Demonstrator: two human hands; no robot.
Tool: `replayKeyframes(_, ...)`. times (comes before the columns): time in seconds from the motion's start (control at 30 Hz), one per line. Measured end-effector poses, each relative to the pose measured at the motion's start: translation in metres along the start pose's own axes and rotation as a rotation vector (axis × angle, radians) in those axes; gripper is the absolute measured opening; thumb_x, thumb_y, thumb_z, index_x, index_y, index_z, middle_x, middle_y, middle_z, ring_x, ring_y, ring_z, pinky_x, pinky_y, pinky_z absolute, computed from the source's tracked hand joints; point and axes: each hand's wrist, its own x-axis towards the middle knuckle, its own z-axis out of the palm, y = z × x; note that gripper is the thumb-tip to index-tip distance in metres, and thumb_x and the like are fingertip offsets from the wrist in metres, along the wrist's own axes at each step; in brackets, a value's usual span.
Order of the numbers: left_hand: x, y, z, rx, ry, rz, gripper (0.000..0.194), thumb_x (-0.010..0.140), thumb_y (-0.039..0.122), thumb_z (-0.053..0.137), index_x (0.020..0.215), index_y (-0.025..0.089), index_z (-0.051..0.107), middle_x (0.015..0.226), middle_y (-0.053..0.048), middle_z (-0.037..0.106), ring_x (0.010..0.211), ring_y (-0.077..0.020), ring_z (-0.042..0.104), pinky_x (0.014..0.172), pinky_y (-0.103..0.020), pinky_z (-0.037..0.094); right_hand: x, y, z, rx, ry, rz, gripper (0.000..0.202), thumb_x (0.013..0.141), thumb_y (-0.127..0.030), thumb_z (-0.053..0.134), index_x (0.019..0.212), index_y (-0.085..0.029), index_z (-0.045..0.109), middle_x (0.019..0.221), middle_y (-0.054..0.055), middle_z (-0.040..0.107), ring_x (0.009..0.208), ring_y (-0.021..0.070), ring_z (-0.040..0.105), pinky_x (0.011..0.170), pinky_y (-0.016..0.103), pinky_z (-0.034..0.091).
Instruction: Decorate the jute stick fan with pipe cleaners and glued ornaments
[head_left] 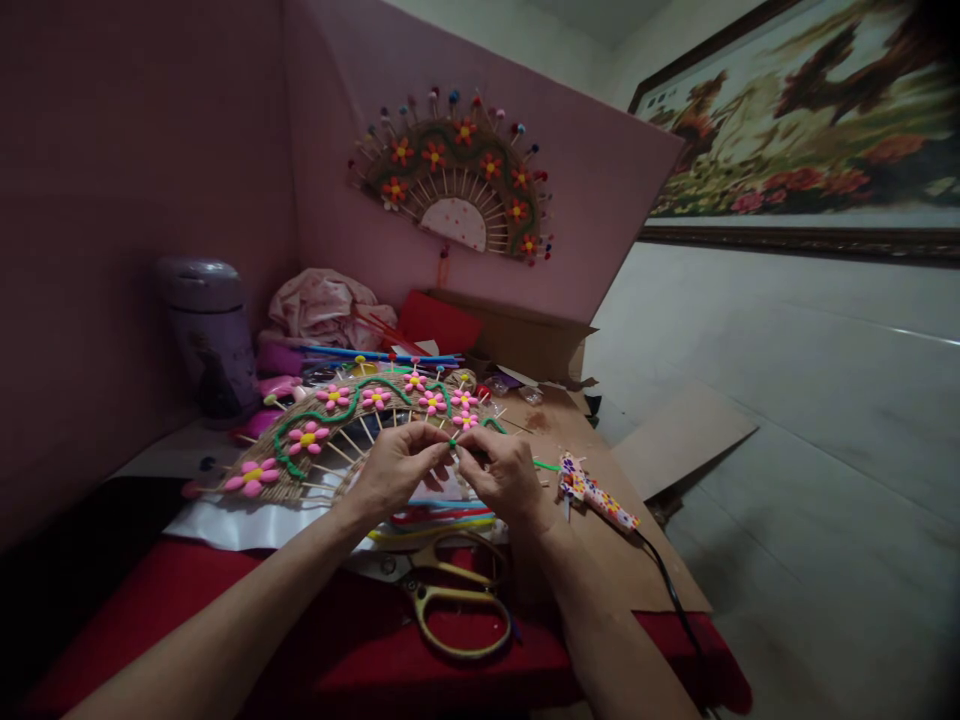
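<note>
Pinches tiny dark-green piece [452, 443] between fingers of left hand [397, 465] and right hand [504, 472], in front of arched fan [341, 422] on red-covered tabletop [180, 600]. Shows coarse tan twine, thin sticks, rounded pink petals, yellow centers, wavy green trim on fan.

My 2 bare forearms reach forward; my left hand [401, 465] and right hand [504, 472] nearly meet, fingertips pinched.

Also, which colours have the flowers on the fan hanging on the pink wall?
Orange-red petals with yellow centres on the hanging fan's flowers, seen in the head view.
</note>
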Motion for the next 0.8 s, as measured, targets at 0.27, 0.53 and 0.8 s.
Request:
replayKeyframes(0.27,0.0008,0.0037,-0.0021,0.019,-0.033,-0.036,0.02,0.067,0.028,0.066,0.071,0.012,0.056,0.055,0.002,0.056,0.043,-0.0091,0.053,0.04,-0.022,0.048,-0.0001,-0.0012,-0.0039,0.005,-0.04,-0.035,0.011,0.083,-0.019,0.048,0.081,-0.018,0.059,0.07,0.002,0.062,0.063,0.0125,0.054,0.062,0.023,0.037)
replayKeyframes(0.53,0.0041,0.0004,-0.0085,-0.278,-0.071,-0.119,0.022,0.066,0.03,0.069,0.067,0.012,0.057,0.056,0.001,0.057,0.043,-0.0084,0.051,0.039,-0.021,0.043,0.0,-0.0021,-0.0007,0.055,0.033,-0.005,0.012,0.086,-0.022,0.047,0.085,-0.017,0.058,0.076,0.003,0.061,0.069,0.0138,0.055,0.065,0.024,0.039)
replayKeyframes(0.8,0.0023,-0.0028,-0.0043,-0.032,0.043,-0.002,0.019,0.071,0.031,0.062,0.067,0.015,0.053,0.047,0.005,0.049,0.036,-0.0065,0.042,0.034,-0.019,0.033,-0.0015,-0.0041,0.0008,-0.051,-0.091,-0.14,0.011,0.082,-0.015,0.046,0.08,-0.018,0.056,0.075,0.004,0.06,0.07,0.0142,0.054,0.067,0.025,0.037)
